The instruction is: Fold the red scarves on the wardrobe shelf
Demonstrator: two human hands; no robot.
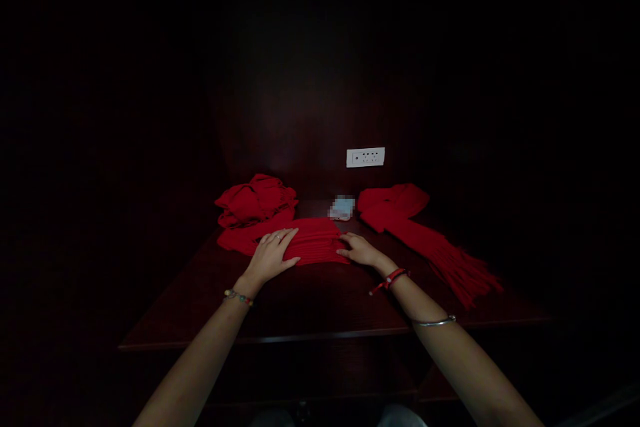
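A red scarf [315, 240] lies across the middle of the dark wooden shelf, with lengthwise folds along its near part. My left hand [273, 255] rests on its left part, fingers stretched out and thumb apart. At the scarf's right end is my right hand [361, 250], its fingers bent and touching the cloth, with a gap between thumb and forefinger. Part of the scarf's right end is hidden by that hand.
Behind to the left sits a bunched heap of red cloth [255, 200]. A second red scarf [425, 237] with fringe stretches along the right. A pale blurred-out object [343, 207] lies at the back, below a white wall socket [365, 157]. The shelf's front edge [320, 335] crosses nearest me.
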